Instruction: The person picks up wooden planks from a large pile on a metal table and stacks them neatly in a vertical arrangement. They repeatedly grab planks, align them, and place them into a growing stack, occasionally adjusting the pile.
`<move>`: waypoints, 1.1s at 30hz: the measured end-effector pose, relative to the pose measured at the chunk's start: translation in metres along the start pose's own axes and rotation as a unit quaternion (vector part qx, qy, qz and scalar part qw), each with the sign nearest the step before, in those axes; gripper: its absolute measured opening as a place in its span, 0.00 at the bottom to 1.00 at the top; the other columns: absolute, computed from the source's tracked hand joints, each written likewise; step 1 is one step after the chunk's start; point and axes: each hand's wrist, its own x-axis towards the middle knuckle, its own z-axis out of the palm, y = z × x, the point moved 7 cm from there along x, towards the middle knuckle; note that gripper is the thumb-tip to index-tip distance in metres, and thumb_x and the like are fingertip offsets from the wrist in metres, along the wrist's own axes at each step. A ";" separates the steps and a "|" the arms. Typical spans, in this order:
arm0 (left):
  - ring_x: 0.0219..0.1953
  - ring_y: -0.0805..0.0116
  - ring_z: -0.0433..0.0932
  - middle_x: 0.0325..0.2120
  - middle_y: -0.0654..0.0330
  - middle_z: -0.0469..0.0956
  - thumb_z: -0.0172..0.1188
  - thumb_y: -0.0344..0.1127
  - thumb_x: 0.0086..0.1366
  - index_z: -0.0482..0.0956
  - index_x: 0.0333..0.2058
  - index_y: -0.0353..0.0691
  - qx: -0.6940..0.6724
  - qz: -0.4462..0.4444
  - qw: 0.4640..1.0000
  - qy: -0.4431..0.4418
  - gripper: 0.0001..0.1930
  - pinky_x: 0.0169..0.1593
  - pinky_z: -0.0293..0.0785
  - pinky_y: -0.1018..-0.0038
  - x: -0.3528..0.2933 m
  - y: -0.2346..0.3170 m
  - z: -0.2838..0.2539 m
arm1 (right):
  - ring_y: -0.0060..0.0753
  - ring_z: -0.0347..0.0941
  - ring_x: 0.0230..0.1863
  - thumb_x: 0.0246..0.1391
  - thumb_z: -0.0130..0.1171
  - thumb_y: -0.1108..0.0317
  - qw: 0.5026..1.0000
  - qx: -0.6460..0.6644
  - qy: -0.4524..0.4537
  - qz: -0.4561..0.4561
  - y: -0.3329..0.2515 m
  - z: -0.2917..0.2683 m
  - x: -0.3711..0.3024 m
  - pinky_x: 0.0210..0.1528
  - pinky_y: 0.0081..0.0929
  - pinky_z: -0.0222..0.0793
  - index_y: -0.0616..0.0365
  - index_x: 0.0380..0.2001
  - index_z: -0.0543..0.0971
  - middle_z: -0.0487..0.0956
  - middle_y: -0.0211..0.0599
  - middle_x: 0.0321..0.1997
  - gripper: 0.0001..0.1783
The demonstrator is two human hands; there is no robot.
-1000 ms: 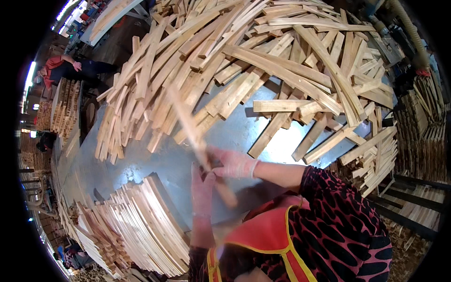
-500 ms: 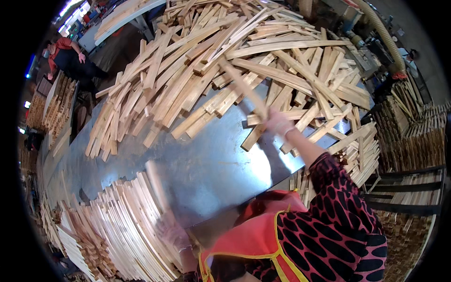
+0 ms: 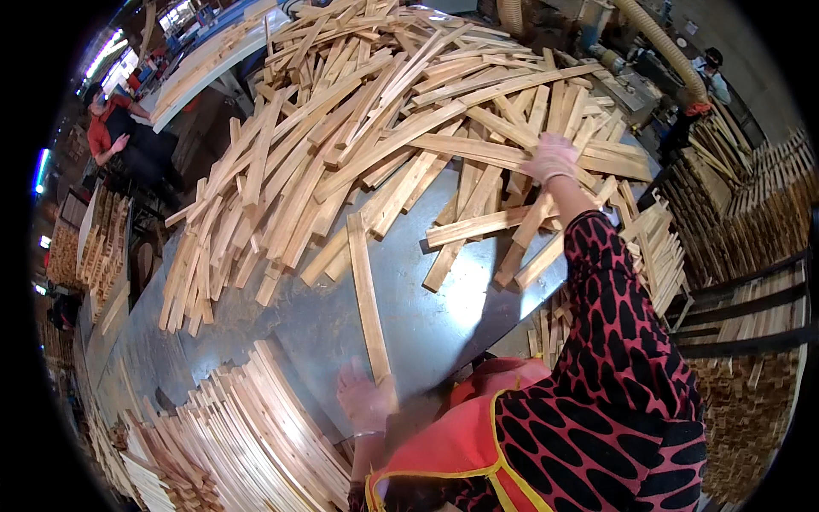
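Both hands wear thin pale gloves. My left hand (image 3: 365, 401) is closed round the lower end of a wooden strip (image 3: 367, 294), which points away from me across the metal tabletop (image 3: 409, 299). Farther off to the right, my right hand (image 3: 552, 160) reaches onto a loose pile of wooden strips (image 3: 341, 145), its fingers bent over a strip (image 3: 503, 128) there. Part of that grip is hidden by the back of the hand. Just left of my left hand stands a tidy row of strips (image 3: 256, 418), laid side by side.
A person (image 3: 119, 136) in red and dark clothing stands at the far left near a long bench (image 3: 200, 81). Stacked wood (image 3: 751, 247) fills a rack at the right. A ribbed hose (image 3: 661, 43) hangs at the far right, with another person (image 3: 712, 72) beyond.
My right hand has moved farther out onto the pile, away from the strip it held. The left hand has shifted right, off the row, and now holds a strip reaching over the tabletop.
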 end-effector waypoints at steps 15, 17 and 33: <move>0.54 0.40 0.81 0.56 0.47 0.80 0.58 0.53 0.67 0.66 0.71 0.51 -0.285 -0.202 0.933 -0.091 0.36 0.59 0.76 0.51 -0.032 -0.063 0.032 | 0.30 0.77 0.38 0.59 0.67 0.73 0.494 0.762 -0.415 0.059 -0.093 0.163 -0.248 0.44 0.27 0.77 0.58 0.52 0.78 0.79 0.30 0.37 0.18; 0.62 0.44 0.75 0.62 0.50 0.75 0.59 0.53 0.67 0.66 0.72 0.54 -0.102 -0.222 0.968 -0.059 0.35 0.64 0.71 0.51 -0.061 -0.096 0.022 | 0.34 0.79 0.43 0.57 0.68 0.76 0.368 0.711 -0.598 0.040 -0.144 0.131 -0.343 0.50 0.32 0.78 0.56 0.51 0.79 0.81 0.35 0.42 0.18; 0.37 0.51 0.84 0.39 0.47 0.83 0.63 0.44 0.65 0.85 0.43 0.44 -0.099 -0.074 0.989 0.081 0.14 0.40 0.81 0.56 -0.090 -0.171 0.009 | 0.32 0.76 0.60 0.61 0.69 0.65 0.446 0.365 -0.669 -0.470 -0.298 0.024 -0.575 0.66 0.33 0.71 0.62 0.63 0.76 0.83 0.37 0.57 0.29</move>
